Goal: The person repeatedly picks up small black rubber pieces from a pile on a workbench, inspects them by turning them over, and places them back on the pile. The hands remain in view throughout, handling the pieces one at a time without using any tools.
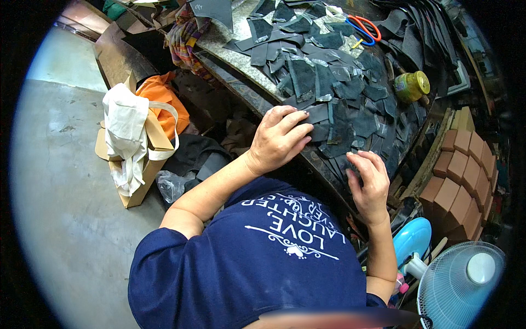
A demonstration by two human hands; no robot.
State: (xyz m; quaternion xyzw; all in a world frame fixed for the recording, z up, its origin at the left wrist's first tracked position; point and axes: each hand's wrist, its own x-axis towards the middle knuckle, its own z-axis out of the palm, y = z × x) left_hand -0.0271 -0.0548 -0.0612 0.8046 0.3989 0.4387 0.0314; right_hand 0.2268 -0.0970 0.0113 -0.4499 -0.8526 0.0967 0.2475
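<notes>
Two bare hands work at a table strewn with dozens of dark cut pieces, overlapping too heavily for an exact count. The pile covers most of the tabletop in front of the person, who wears one navy shirt. Among the pieces lie one pair of scissors with a red and a blue handle and, nearer the right edge, one yellow-lidded jar. At left stands one carton bearing one white cloth bag, beside one orange cloth; at lower right, one fan.

The left forearm angles up and inward, its hand palm down at the pile's near edge, fingers curved and slightly parted; whether the fingertips grip a piece cannot be told. The right forearm rises nearly straight, the hand bent inward beside the pile, thumb and fingers apart, holding nothing visible.
</notes>
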